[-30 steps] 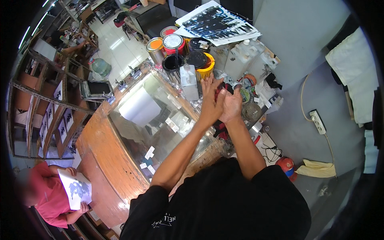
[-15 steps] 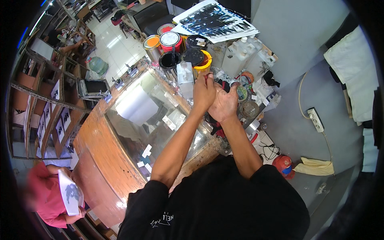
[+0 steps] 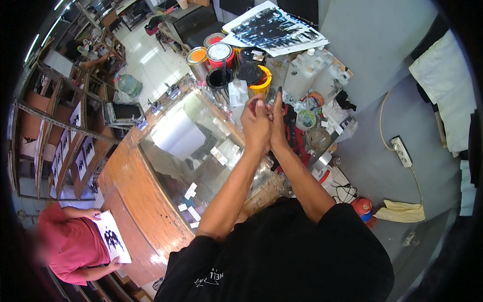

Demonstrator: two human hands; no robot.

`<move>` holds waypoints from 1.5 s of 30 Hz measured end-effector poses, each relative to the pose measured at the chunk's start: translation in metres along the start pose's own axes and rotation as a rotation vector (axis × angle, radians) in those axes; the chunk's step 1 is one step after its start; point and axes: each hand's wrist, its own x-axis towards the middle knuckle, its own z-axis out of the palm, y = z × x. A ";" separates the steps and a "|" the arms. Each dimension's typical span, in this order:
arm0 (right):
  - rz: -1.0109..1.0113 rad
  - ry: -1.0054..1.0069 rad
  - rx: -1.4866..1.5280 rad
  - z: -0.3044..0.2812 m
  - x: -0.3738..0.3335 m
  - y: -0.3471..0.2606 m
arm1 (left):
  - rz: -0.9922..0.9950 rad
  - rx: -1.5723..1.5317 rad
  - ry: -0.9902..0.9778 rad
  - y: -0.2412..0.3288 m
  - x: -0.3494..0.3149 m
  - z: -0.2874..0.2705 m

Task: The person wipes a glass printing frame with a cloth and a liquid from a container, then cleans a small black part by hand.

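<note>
Both hands meet above the cluttered far end of the table. My left hand [image 3: 255, 123] is closed, with a bit of dark red, cloth-like material [image 3: 253, 104] showing between its fingers, pressed against my right hand. My right hand [image 3: 276, 123] is turned edge-on, with a black-stained digit pointing up; its other fingers are partly hidden behind the left. Just beyond stand a yellow bucket [image 3: 262, 86] with a dark lid and a translucent white bottle [image 3: 237, 94]. A red and black cloth [image 3: 293, 132] lies beside my right hand.
Paint cans, including an orange-topped one [image 3: 197, 56], crowd the far edge near white jugs [image 3: 303, 70]. A glass panel [image 3: 201, 151] lies left of my forearms. At lower left, a person in a red shirt [image 3: 75, 241] holds a printed sheet [image 3: 114, 239]. A power strip [image 3: 401, 151] hangs right.
My right hand has turned from palm up to edge-on, and my left hand has moved with it. The person at lower left has lowered and flattened the printed sheet. The view has shifted slightly.
</note>
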 end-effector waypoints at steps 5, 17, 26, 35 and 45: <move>-0.106 -0.033 -0.093 0.003 -0.010 -0.016 | -0.446 -0.350 -0.166 -0.011 0.040 -0.044; 0.202 -0.228 0.624 0.003 -0.047 -0.055 | -0.105 -0.037 0.073 0.000 0.011 -0.021; 0.389 -0.538 1.211 -0.017 -0.006 -0.018 | 0.679 0.737 0.111 -0.007 -0.037 -0.008; -0.102 -0.703 0.115 -0.009 -0.062 -0.041 | -0.217 -0.360 0.087 0.017 0.012 -0.059; -0.765 -0.559 -1.151 0.003 -0.070 -0.055 | -0.043 0.345 0.148 0.002 -0.004 -0.073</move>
